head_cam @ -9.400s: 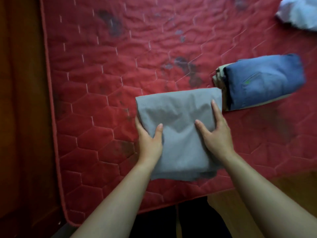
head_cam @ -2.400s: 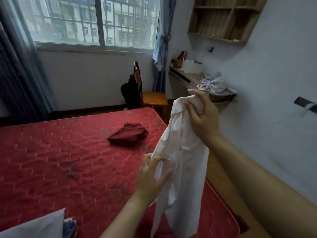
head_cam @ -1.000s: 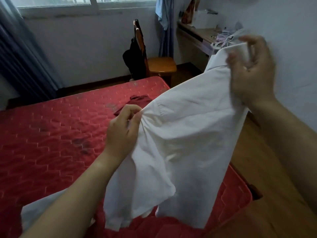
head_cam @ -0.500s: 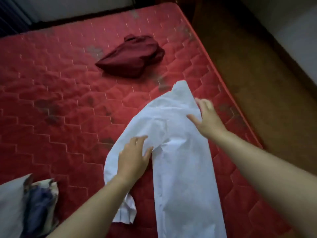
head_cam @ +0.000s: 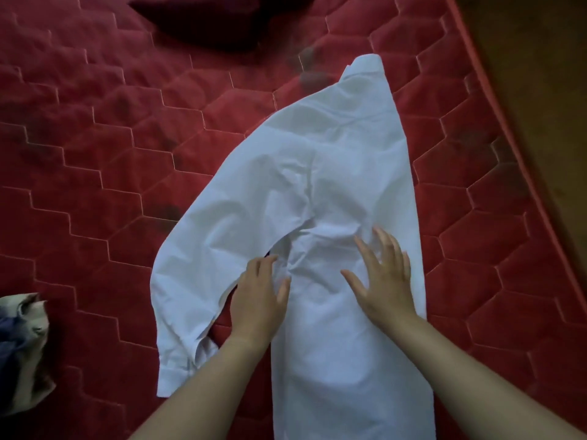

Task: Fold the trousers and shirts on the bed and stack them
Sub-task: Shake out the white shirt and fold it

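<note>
Left hand [head_cam: 258,301] and right hand [head_cam: 382,276] have moved lower on the white shirt [head_cam: 333,173], which lies under them on the bed [head_cam: 95,185]. Both press flat, fingers straight, slightly apart. Risk: wrinkles bunched between them could be folded in.

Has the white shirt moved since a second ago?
Yes, downward: held in the air then, the white shirt now lies spread on the red mattress.
</note>
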